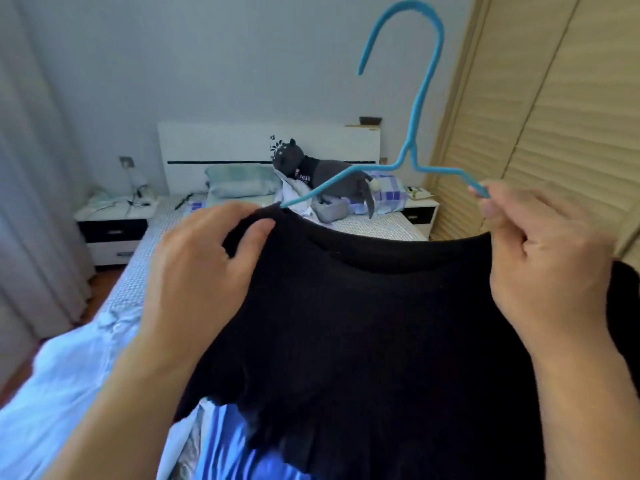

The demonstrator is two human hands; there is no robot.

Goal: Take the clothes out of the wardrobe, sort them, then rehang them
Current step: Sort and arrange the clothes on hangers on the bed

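Room: bedroom, with the bed [166,237] running away from the person towards a white headboard, a nightstand [110,230] at the far left, and slatted wardrobe doors [554,116] closing off the right side.
Left hand: the left hand [204,261] grasps the black garment [363,323] at the left end of its neckline, thumb curled over the cloth, right where the left tip of the blue hanger [412,133] meets the collar.
Garment: held up between both hands over the bed, neckline stretched sideways, body hanging down towards the person.
Hanger: long axis runs left to right above the neckline, hook upright; I cannot tell whether the left tip is already inside the collar.
Right hand: the right hand [543,258] pinches the hanger's right end and the right shoulder of the garment together.
Nearer hand: by my reckoning the left one, since the left tip sits at its fingers.
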